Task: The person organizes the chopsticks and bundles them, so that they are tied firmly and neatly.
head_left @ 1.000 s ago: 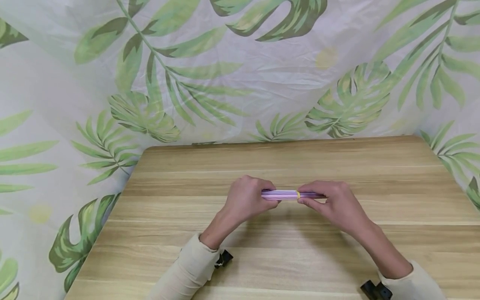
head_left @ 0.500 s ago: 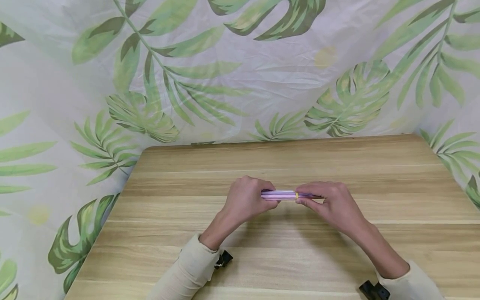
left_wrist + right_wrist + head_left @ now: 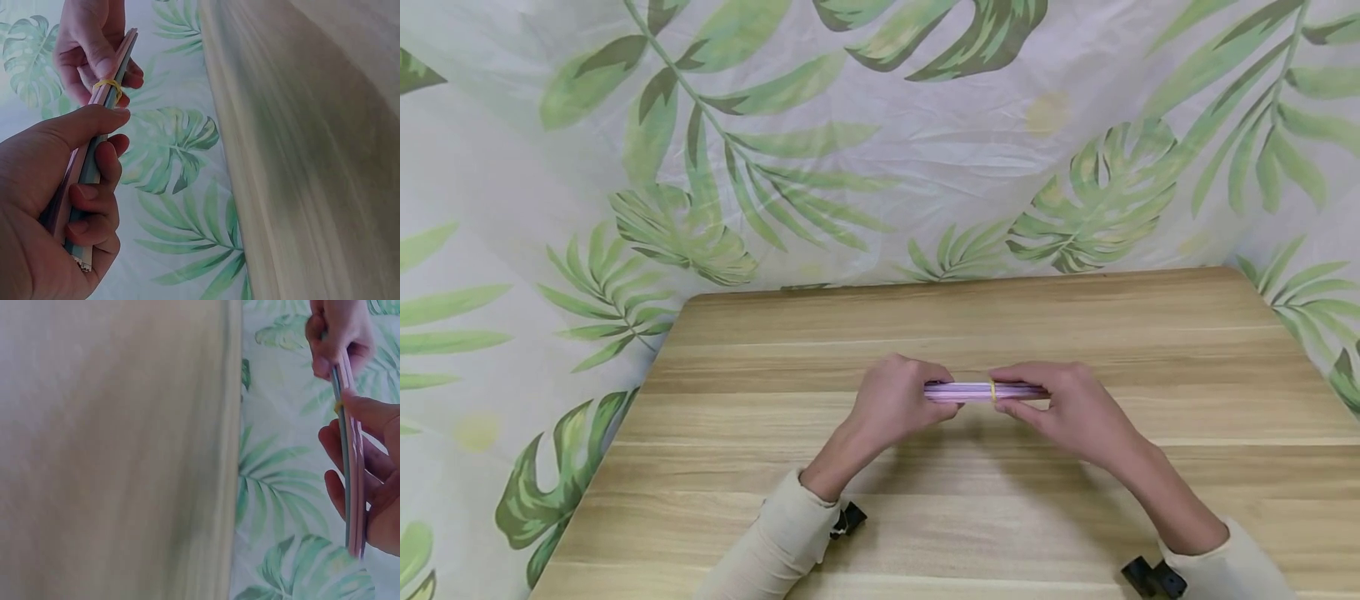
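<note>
A slim bundle of pink, purple, white and teal strips (image 3: 970,392) is held level above the table in the head view. My left hand (image 3: 891,396) grips its left part, with fingers curled round it in the left wrist view. A yellow rubber band (image 3: 107,84) circles the bundle between the hands. At that band, the thumb and forefinger of my right hand (image 3: 1067,408) pinch it from either side of the bundle. The right wrist view shows the strips (image 3: 354,481) running past my right palm, the other fingers loosely bent beside them.
A wood-grain table (image 3: 775,333) lies under both hands. Behind it hangs a white cloth with green leaf prints (image 3: 820,192). Black wrist cameras (image 3: 848,520) sit by the beige sleeves (image 3: 790,525).
My right thumb and forefinger have spread slightly, and the rubber band now looks thinner and stretched across the bundle, a touch further left. My left hand keeps its grip.
</note>
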Tool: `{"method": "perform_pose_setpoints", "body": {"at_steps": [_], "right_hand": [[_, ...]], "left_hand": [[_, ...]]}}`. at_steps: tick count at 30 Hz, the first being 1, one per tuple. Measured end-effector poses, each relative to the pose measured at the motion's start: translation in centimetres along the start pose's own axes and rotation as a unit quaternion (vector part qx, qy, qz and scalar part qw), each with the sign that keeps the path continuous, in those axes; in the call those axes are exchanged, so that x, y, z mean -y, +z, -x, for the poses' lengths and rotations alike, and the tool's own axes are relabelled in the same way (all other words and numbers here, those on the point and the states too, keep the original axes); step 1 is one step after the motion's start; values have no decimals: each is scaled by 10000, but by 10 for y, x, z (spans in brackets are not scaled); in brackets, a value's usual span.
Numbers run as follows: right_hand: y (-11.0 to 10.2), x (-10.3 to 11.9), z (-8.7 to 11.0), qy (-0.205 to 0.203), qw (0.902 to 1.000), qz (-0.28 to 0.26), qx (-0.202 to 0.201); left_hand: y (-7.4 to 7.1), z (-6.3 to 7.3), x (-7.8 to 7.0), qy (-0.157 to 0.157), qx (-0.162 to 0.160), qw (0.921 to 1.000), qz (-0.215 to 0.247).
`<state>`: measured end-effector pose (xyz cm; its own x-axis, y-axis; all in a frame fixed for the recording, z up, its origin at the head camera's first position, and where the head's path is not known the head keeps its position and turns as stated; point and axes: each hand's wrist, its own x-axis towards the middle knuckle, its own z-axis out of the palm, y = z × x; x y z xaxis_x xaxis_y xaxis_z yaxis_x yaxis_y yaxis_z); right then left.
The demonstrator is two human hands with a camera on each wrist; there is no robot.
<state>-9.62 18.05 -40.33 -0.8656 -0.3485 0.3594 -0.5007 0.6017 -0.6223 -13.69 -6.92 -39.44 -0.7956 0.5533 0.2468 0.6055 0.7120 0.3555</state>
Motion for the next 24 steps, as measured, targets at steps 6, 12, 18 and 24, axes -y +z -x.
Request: {"method": "perform_pose_setpoints", "body": {"at_steps": [6, 12, 18, 24], "right_hand": [[4, -5, 0, -410, 9984, 67, -371], [10, -2, -2, -513, 9980, 121, -358], [2, -1, 0, -160, 9996, 203, -79], [1, -3, -1, -493, 9975, 374, -335]], "left_hand": [[-1, 0, 1, 19, -104, 9999, 34], [-1, -1, -2, 22, 11, 10000, 14], [-1, -1, -2, -41, 49, 10000, 3], [-2, -1, -2, -32, 1, 10000, 12]]}}
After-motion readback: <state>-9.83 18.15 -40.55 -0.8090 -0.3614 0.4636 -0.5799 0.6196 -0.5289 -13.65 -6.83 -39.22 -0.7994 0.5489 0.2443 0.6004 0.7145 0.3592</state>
